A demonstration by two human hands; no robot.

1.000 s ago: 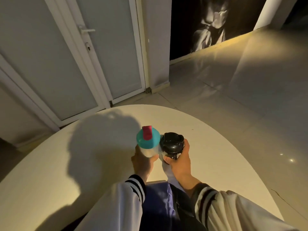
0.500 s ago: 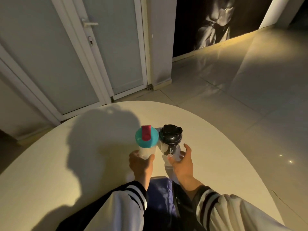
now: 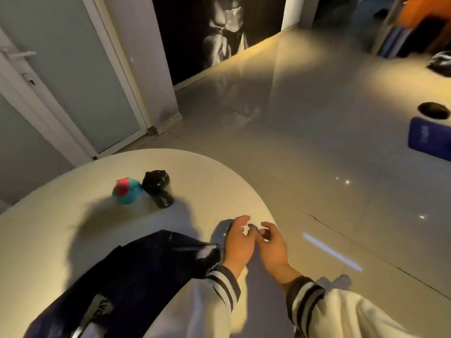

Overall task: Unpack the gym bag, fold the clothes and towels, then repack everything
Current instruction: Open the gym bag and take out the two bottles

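Your left hand (image 3: 238, 242) and right hand (image 3: 273, 246) hover side by side over the table (image 3: 219, 181) edge, nearly touching, backs up, fingers loosely curled and released. At their 9 o'clock the dark gym bag (image 3: 151, 262) lies on the table, against your left wrist. Farther off, at 11 o'clock, the teal-lidded bottle (image 3: 125, 191) and black bottle (image 3: 158, 189) stand touching.
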